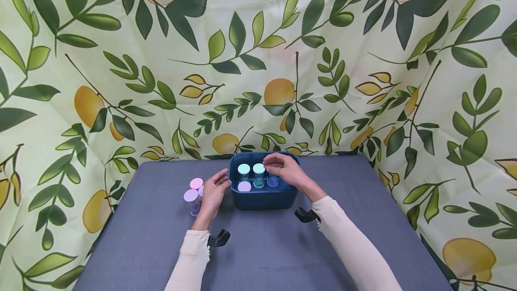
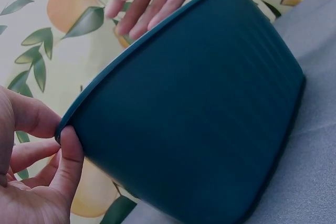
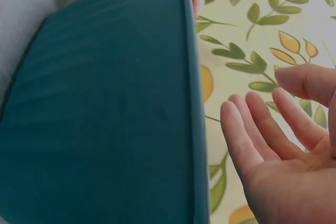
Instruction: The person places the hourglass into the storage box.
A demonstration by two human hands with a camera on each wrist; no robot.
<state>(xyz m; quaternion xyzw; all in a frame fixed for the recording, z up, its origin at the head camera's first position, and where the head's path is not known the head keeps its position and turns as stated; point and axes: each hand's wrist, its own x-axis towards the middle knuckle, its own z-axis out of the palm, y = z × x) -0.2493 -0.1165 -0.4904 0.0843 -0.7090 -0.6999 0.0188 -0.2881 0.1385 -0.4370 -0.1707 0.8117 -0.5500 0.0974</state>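
Note:
A dark teal plastic bin stands toward the back of the table. My left hand pinches the bin's left rim; in the left wrist view its thumb presses the outer wall. Over the bin's right part is my right hand, fingers loosely bent and nothing between them in the right wrist view. Inside the bin are small clear jars, among them a mint-lidded jar, another mint-lidded jar and a lilac-lidded jar. A bluish clear jar sits just below my right fingers, its top partly hidden.
Left of the bin, a pink-lidded jar and a lilac-lidded jar stand close together, with another partly behind my left hand. A grey cloth covers the table. A leaf-and-fruit patterned curtain hangs behind and at both sides.

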